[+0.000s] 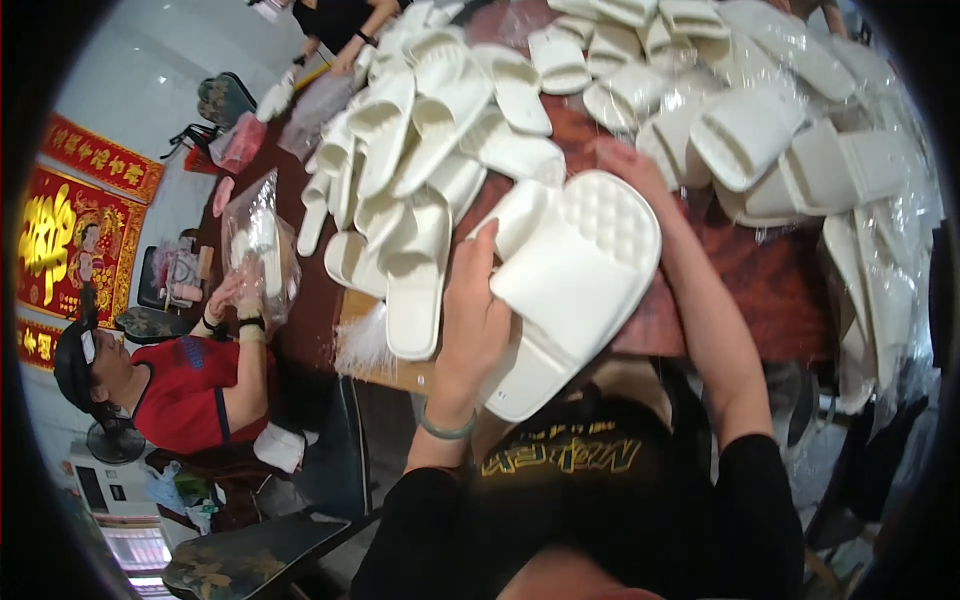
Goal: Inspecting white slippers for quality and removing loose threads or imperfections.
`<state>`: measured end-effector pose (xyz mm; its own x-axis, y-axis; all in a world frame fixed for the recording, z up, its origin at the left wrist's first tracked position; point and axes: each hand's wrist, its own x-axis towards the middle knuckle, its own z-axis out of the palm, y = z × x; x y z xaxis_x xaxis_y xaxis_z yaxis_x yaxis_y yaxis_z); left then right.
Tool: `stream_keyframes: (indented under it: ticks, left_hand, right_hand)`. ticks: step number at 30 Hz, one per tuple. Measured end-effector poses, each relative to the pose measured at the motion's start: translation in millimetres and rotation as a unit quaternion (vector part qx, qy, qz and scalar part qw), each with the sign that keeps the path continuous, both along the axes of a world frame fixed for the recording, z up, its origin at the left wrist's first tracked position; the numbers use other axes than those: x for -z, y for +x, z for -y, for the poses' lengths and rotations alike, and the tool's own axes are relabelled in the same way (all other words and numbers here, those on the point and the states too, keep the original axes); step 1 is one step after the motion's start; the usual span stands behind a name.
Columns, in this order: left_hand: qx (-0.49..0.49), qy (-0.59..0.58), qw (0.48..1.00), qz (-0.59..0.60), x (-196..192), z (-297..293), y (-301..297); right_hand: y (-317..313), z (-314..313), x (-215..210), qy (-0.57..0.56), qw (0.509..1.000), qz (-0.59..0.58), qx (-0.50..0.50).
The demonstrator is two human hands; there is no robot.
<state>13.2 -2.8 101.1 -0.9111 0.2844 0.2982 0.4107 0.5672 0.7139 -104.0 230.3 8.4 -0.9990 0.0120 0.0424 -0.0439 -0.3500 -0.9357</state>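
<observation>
The person's left hand [475, 325] is clenched on a white slipper [575, 285], thumb pointing up along its near left edge. The slipper is tilted above the near edge of the table, its long axis slanting from lower left, close to the black shirt [570, 480], to upper right, where the bumpy footbed faces up. From the left hand, most of it lies to the right. A second slipper may be tucked beneath; from here I can't be sure.

The right hand [637, 170] is just beyond that upper-right end, nearer to it than the left hand is. Its fingers are blurred and partly hidden, so I can't tell how far open they are, or whether they touch anything.

Just left of the left hand, a heap of white slippers [410, 120] spreads over the reddish-brown table [760, 280]. To the right, more slippers in clear plastic [790, 150] crowd the far side and spill over the right edge. Farther left, a co-worker in a red top [190, 390] has both hands at a clear bag [265, 235] with something white inside.
</observation>
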Motion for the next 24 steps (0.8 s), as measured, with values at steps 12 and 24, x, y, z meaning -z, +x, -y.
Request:
stream_keyframes:
  ticks: [12,24]
  left_hand:
    - [-0.015,-0.086,0.996,-0.022,65.6,-46.1,-12.6]
    - [-0.039,-0.202,0.975,-0.083,72.5,38.1,13.8]
  right_hand:
    - [15.6,3.9,-29.3,0.141,0.983,-0.097,0.062]
    - [52.4,16.7,-45.8,0.406,0.905,-0.120,0.047]
